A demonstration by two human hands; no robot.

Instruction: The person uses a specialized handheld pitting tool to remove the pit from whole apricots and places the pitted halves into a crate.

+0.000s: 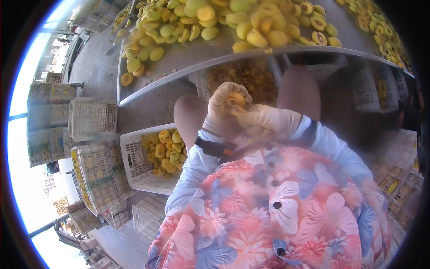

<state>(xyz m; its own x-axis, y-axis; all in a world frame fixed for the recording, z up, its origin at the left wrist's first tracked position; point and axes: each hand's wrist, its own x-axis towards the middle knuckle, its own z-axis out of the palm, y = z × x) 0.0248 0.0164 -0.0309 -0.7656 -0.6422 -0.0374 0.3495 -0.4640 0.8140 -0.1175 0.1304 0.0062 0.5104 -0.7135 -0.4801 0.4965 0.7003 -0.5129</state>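
My left hand (pixel 225 107), in a pale glove, grips a halved yellow fruit (pixel 236 99), its fingers curled around it. Against the fruit, my right hand (pixel 267 117), gloved too, is closed on a small tool (pixel 235 108) whose kind cannot be told; its tip is at the fruit's flesh. Beyond the hands, a metal-edged table (pixel 201 60) bears a heap of yellow-green fruit halves (pixel 208 20), some with the stone showing. Below the table edge, between my knees, stands a crate of brownish fruit scraps or stones (pixel 242 77), blurred.
At my left a white plastic crate (pixel 134 168) holds fruit halves (pixel 166 151). Stacked crates (pixel 97 175) and an upturned-looking white crate (pixel 92 119) stand farther left. More crates (pixel 373 87) are under the table at right, others (pixel 399 181) beside me.
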